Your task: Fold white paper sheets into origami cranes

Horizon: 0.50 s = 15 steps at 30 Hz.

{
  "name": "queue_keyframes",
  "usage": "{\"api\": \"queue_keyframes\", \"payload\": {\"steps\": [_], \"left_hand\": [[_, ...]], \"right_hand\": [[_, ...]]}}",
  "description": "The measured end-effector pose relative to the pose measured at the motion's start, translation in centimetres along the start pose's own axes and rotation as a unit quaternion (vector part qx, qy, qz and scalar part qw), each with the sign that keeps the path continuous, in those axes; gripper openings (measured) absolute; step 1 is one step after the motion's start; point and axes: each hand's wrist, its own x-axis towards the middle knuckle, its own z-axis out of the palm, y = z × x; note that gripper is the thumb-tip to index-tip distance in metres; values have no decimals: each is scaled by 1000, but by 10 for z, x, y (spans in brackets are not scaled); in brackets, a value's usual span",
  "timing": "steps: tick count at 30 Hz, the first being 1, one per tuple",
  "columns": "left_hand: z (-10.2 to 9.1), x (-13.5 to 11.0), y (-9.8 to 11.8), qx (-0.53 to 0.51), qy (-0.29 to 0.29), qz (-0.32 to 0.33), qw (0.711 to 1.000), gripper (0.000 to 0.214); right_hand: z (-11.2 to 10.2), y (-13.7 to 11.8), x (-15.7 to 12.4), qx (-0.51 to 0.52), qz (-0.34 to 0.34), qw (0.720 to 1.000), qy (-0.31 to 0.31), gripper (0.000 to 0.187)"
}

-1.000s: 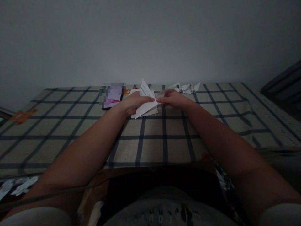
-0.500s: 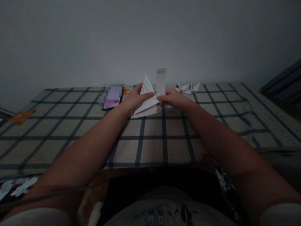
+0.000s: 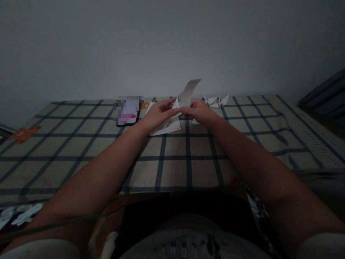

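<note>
Between my two hands is a white sheet of paper [image 3: 189,93] with faint print, folded, its strip end standing up and leaning right. My left hand [image 3: 161,113] pinches the folded part from the left, thumb on the near side. My right hand [image 3: 198,110] grips the base of the strip, its thumb close to the left thumb. Under my left hand lies another printed white paper [image 3: 168,126] on the checked cloth. A small white paper corner shows below my right hand; what it belongs to is hidden.
A phone [image 3: 128,112] with a lit, partly pixelated screen lies left of my hands. Folded paper cranes [image 3: 216,101] sit behind and right of my right hand. The checked tablecloth [image 3: 175,169] covers the table, which meets a plain wall [image 3: 172,46] at the back.
The left hand has moved right, closer to my right hand. The paper's pointed triangle has turned down and is mostly covered by fingers. The upright strip now tilts to the right.
</note>
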Motion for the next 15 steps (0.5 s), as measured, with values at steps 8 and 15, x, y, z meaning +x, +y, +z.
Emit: {"api": "queue_keyframes", "payload": {"steps": [8,15], "left_hand": [[0,-2,0,-65,-9,-67,996,44],[0,-1,0,-12,67,-60,996,42]], "right_hand": [[1,-1,-1,-55,12,998,29,20],[4,-6,-1,-57,18,997,51,20]]}}
